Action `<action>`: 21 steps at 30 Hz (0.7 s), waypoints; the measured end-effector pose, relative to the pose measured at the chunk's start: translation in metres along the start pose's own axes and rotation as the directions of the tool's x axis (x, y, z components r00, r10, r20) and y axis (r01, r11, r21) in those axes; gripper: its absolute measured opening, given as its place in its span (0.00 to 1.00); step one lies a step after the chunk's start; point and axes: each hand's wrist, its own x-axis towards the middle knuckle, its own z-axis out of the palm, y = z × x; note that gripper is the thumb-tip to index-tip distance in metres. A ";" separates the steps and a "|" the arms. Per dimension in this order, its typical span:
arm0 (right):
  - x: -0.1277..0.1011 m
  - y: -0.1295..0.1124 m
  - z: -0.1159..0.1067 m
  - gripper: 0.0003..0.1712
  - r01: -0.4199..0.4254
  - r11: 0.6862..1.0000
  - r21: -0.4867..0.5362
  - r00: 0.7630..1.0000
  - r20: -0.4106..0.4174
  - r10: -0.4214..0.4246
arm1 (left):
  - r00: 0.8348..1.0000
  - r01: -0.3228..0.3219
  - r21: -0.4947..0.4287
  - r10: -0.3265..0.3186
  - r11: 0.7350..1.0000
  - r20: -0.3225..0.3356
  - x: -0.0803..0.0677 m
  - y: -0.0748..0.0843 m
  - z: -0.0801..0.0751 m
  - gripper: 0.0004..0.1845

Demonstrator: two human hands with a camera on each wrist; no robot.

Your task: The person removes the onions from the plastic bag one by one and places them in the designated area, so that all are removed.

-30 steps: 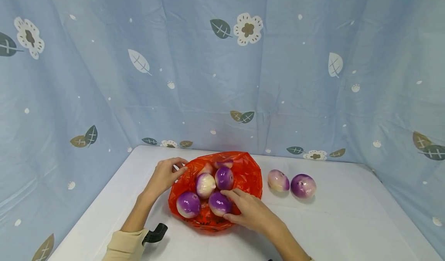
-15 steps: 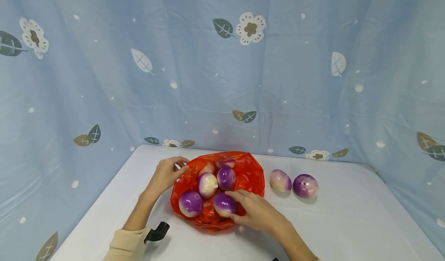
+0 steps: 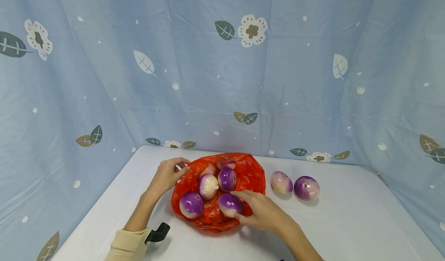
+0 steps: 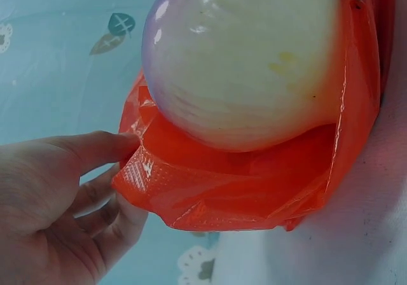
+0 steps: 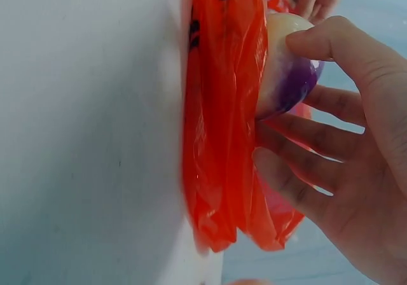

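Two hands work together best: left hand pinching the red bag rim, right hand fingers curling snugly round the near purple onion.

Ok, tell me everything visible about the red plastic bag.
The red plastic bag is thin, glossy and crinkled, with dark print near its front edge. It lies opened out on the white table, holding purple-and-white onions. The left hand pinches its left rim; the right hand rests on its front right, gripping one onion.
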 end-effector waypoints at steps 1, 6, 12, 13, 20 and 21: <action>-0.001 0.001 -0.001 0.33 -0.004 1.000 0.000 1.000 -0.004 0.004 | 1.000 -0.004 0.001 0.004 1.000 0.000 0.000 0.000 0.000 0.08; -0.007 0.008 -0.007 0.34 -0.047 0.999 -0.009 0.999 -0.010 0.047 | 1.000 -0.006 0.002 0.006 1.000 0.003 0.001 -0.001 0.001 0.08; -0.011 0.016 -0.015 0.33 -0.056 0.998 0.003 0.998 -0.013 0.056 | 1.000 0.004 -0.001 -0.004 1.000 0.010 0.001 0.000 0.001 0.08; -0.011 0.017 -0.015 0.33 -0.052 0.999 0.002 0.999 -0.016 0.052 | 1.000 0.005 -0.002 -0.005 1.000 0.011 0.001 0.000 0.001 0.08; -0.015 0.024 -0.014 0.32 -0.046 0.999 -0.011 0.999 -0.029 0.046 | 1.000 0.007 0.007 -0.007 1.000 0.009 0.000 0.001 0.000 0.09; -0.015 0.025 -0.013 0.32 -0.044 0.999 -0.018 0.999 -0.029 0.044 | 1.000 0.006 0.007 -0.006 1.000 0.009 0.000 0.001 0.000 0.09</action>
